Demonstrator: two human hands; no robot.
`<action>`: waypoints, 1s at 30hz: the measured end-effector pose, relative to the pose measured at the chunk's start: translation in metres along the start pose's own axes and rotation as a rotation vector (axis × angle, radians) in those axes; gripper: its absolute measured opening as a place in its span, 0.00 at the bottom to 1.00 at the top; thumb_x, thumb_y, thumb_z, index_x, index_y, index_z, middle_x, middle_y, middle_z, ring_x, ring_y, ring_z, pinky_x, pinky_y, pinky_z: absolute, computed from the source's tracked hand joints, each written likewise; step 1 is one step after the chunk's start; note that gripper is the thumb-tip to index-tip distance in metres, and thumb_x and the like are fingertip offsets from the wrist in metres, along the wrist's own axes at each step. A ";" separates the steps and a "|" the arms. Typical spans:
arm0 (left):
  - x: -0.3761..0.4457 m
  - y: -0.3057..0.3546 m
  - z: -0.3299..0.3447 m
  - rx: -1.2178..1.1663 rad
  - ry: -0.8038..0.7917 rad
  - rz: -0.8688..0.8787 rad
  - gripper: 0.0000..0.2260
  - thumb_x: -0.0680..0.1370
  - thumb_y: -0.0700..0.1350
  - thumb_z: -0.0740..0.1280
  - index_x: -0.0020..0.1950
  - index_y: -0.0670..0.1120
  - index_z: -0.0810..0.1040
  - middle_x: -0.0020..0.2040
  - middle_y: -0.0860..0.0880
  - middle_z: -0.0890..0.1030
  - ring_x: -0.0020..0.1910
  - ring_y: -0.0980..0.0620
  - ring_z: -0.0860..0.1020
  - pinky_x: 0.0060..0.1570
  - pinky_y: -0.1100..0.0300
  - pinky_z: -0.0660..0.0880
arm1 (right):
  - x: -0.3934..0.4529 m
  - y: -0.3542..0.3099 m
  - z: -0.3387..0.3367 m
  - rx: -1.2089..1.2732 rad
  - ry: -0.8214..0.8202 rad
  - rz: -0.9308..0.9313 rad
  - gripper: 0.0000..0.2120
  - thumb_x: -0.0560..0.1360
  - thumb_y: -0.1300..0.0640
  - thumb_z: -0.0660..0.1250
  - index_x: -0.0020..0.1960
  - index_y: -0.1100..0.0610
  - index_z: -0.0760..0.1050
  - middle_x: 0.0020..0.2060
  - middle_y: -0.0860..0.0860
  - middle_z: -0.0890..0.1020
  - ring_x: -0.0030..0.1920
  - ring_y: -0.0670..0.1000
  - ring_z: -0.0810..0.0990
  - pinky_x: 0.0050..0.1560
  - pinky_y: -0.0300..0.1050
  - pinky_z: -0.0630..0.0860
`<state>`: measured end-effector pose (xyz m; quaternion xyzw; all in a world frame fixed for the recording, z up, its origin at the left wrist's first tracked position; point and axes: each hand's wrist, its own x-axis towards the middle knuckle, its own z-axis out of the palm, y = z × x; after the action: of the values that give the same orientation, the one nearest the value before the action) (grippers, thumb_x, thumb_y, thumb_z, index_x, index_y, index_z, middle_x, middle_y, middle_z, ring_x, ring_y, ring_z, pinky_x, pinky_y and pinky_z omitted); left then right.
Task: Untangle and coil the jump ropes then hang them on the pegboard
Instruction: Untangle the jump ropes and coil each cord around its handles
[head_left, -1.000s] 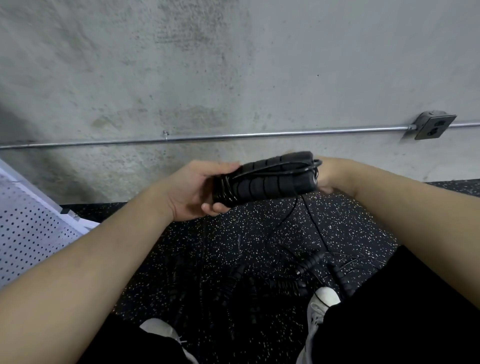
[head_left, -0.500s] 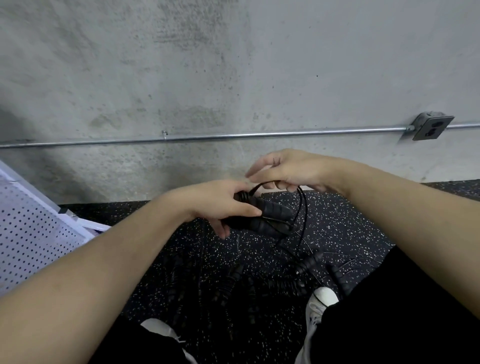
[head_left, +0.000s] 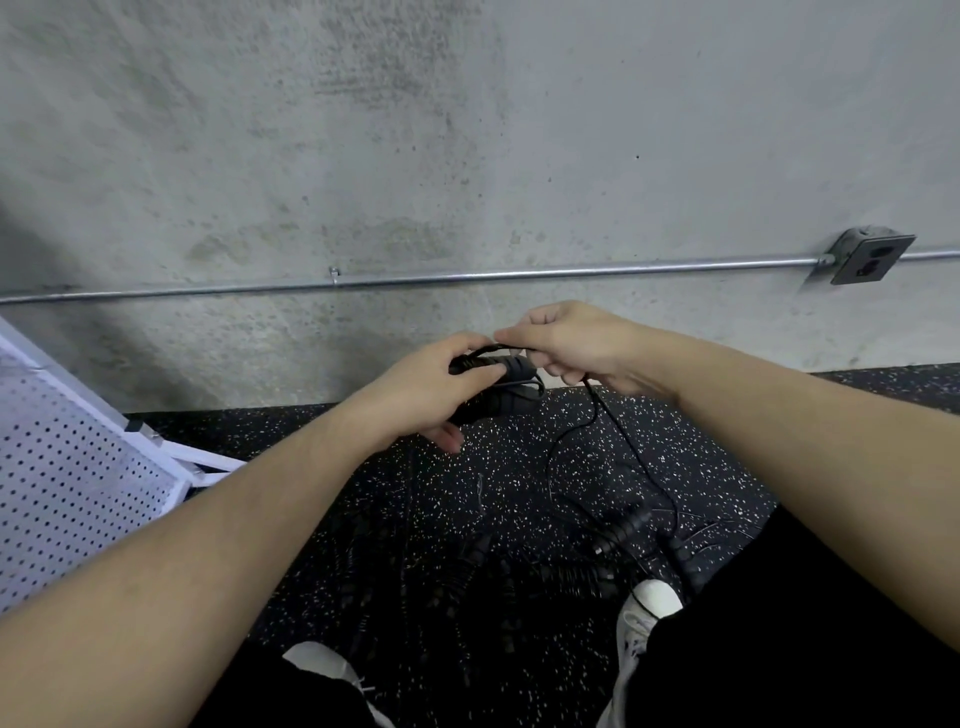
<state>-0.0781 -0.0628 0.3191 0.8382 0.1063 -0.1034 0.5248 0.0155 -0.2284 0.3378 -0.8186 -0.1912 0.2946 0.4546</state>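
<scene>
My left hand grips the two black ribbed handles of a jump rope, held together in front of me. My right hand pinches the thin black cord at the top of the handles. The cord hangs from that hand in a loose loop down to the floor. More black jump ropes lie tangled on the floor near my feet. A white pegboard leans at the left edge.
A concrete wall with a metal conduit and an outlet box stands ahead. The floor is black speckled rubber. My white shoes and black trousers fill the bottom of the view.
The handles were held level between both hands a second ago. My right hand has let go of the handle end and now pinches the cord on top of them.
</scene>
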 end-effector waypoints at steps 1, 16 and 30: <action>0.001 -0.001 0.000 -0.028 -0.002 0.000 0.09 0.83 0.52 0.66 0.62 0.62 0.72 0.54 0.52 0.76 0.30 0.47 0.82 0.38 0.50 0.85 | 0.000 0.000 0.001 -0.009 0.022 -0.013 0.11 0.78 0.49 0.71 0.40 0.50 0.74 0.26 0.45 0.72 0.25 0.45 0.64 0.25 0.39 0.58; 0.010 0.005 0.007 -0.702 0.230 -0.002 0.05 0.82 0.50 0.68 0.54 0.52 0.82 0.50 0.47 0.84 0.42 0.52 0.85 0.37 0.55 0.82 | -0.009 -0.018 0.024 0.057 0.195 -0.240 0.07 0.83 0.59 0.64 0.60 0.55 0.76 0.31 0.45 0.72 0.22 0.38 0.69 0.23 0.30 0.62; 0.010 0.003 -0.005 -1.051 0.288 -0.108 0.17 0.83 0.56 0.65 0.62 0.44 0.80 0.36 0.47 0.82 0.29 0.54 0.78 0.26 0.65 0.74 | -0.005 -0.024 0.036 -0.089 0.128 -0.213 0.16 0.84 0.48 0.59 0.49 0.57 0.81 0.26 0.46 0.72 0.22 0.43 0.64 0.23 0.34 0.61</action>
<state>-0.0677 -0.0591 0.3215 0.4621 0.2575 0.0528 0.8470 -0.0129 -0.1958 0.3451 -0.8300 -0.2606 0.1830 0.4579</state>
